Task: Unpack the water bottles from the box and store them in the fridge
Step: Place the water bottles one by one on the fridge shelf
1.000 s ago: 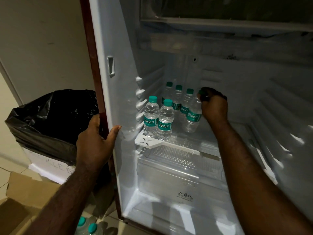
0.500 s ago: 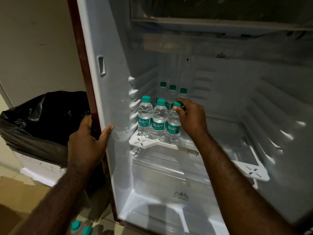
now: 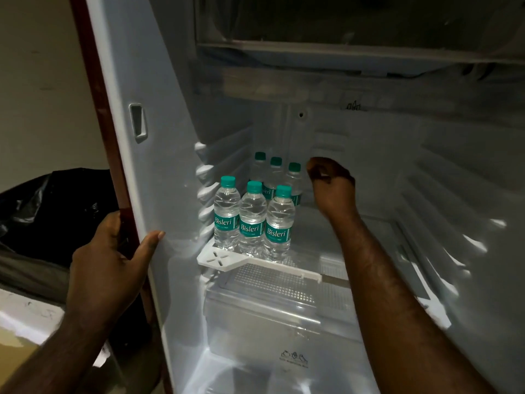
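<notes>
Six water bottles point(image 3: 251, 220) stand packed in two rows of three on the shelf point(image 3: 218, 258), just left of the right hand point(image 3: 332, 186), leaving room beside it. That hand is loosely curled, holding nothing. The left hand point(image 3: 109, 263) grips the fridge wall edge point(image 3: 133, 194), likely for bracing.

Single head cam, wide-angle, looks fwd and down into open fridge point(image 3: 176, 137). Close range, arms in frame.
</notes>
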A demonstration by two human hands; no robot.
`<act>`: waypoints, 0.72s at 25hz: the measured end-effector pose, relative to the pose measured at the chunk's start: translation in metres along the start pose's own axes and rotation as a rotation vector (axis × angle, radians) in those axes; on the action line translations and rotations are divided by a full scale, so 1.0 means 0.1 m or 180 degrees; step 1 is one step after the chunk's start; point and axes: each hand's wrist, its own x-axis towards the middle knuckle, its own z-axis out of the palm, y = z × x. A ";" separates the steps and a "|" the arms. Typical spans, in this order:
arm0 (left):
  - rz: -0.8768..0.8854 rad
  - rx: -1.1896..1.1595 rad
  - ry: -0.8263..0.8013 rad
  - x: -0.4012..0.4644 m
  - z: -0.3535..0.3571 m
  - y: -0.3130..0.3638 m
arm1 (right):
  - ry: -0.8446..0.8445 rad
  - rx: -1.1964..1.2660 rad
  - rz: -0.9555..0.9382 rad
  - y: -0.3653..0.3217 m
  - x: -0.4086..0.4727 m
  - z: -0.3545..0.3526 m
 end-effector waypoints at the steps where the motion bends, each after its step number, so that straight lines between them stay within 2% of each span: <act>1: -0.0006 -0.0015 0.0021 0.01 0.02 -0.04 | 0.0068 -0.0151 0.0067 0.05 0.14 0.01; 3: -0.0011 -0.0076 0.0062 0.03 0.05 -0.15 | -0.0101 -0.0464 0.0181 0.17 0.39 0.07; 7: -0.0070 -0.0201 0.0042 0.10 0.10 -0.37 | -0.0926 -0.1005 0.0166 0.37 0.66 0.32; 9: -0.0094 -0.0198 0.0011 0.14 0.14 -0.53 | -0.1166 -0.0993 0.0177 0.40 0.68 0.45; 11: -0.0110 -0.0262 0.0008 0.19 0.18 -0.72 | -0.1170 -0.0916 0.0149 0.41 0.65 0.57; 13: -0.0099 -0.0294 0.0005 0.22 0.21 -0.92 | -0.0915 -0.0820 0.0123 0.41 0.59 0.62; 15: -0.0083 -0.0218 0.0008 0.25 0.24 -1.07 | -0.0669 -0.0701 0.0109 0.40 0.51 0.56; 18: -0.0106 -0.0217 0.0058 0.27 0.29 -1.19 | -0.0591 -0.0665 0.0080 0.37 0.41 0.36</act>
